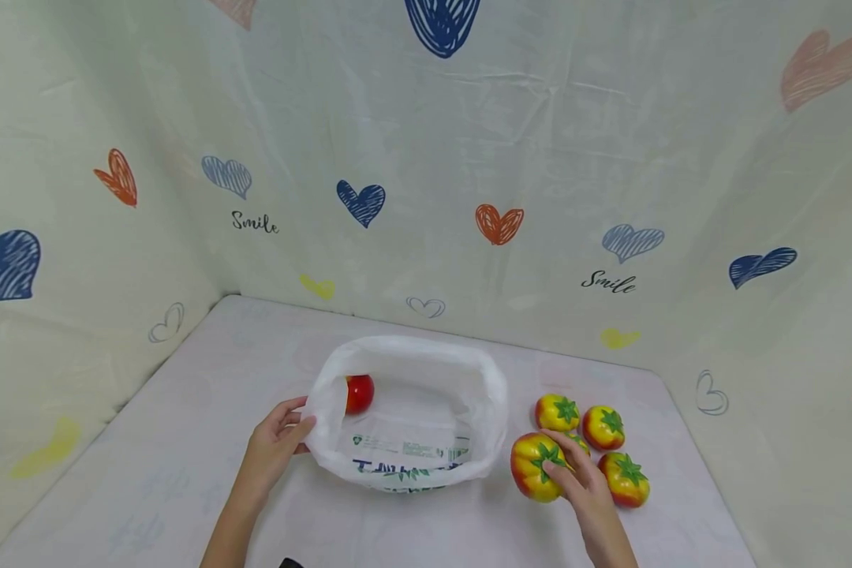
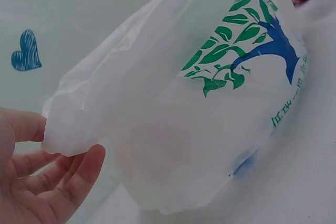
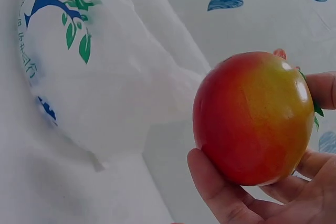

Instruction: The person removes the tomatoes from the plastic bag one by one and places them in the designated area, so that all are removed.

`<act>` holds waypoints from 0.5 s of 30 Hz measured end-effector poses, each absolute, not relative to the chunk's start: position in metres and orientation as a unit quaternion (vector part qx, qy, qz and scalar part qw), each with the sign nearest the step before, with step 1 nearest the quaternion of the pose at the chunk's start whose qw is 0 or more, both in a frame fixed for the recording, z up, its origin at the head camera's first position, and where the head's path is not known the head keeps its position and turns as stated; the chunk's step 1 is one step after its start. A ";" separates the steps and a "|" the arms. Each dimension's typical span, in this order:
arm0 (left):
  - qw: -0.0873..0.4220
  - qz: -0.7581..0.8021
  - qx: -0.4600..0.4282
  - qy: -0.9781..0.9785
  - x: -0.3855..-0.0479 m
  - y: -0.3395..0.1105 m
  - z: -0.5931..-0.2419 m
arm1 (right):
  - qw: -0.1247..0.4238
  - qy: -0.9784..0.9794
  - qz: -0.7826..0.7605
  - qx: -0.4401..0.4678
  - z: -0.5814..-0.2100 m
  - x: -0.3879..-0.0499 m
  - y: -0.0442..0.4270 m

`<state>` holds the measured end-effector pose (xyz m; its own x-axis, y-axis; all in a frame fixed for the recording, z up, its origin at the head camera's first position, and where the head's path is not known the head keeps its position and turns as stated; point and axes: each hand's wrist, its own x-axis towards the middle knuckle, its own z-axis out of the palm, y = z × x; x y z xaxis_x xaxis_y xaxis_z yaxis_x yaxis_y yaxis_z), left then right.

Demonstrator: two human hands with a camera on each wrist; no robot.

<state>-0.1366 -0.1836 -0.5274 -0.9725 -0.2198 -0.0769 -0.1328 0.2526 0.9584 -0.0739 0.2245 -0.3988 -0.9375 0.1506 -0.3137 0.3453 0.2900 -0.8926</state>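
A white plastic bag (image 1: 494,394) with green and blue print stands with its mouth wide apart in the head view. My left hand (image 1: 278,440) pinches its rim at the left side, thumb outside in the left wrist view (image 2: 50,177). Inside the bag, near its left wall, lies a red fruit (image 1: 359,394). To the right of the bag, my right hand (image 1: 578,481) holds a glossy red-and-yellow tomato (image 1: 532,467) with a green leafy top. The right wrist view shows that tomato (image 3: 252,121) up close, between thumb and fingers.
Several more red-and-yellow tomatoes (image 1: 625,479) sit on the white table (image 1: 369,536) behind and beside my right hand; one is partly hidden. A curtain (image 1: 426,142) printed with hearts stands around the table. A small dark object (image 1: 290,562) shows at the bottom edge.
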 end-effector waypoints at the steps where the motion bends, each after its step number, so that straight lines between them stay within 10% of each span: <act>1: 0.036 -0.601 0.113 -0.790 -0.137 -0.184 -0.528 | 0.086 0.795 -0.578 0.163 -0.401 -0.073 0.228; 15: 0.031 -0.600 0.110 -0.792 -0.126 -0.176 -0.502 | 0.087 0.758 -0.579 0.288 -0.465 -0.079 0.287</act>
<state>-0.1261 -0.1761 -0.5024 -0.9739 -0.2114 -0.0828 -0.1371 0.2567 0.9567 -0.0788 0.2867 -0.4654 -0.8183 0.3361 -0.4663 0.5384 0.1639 -0.8266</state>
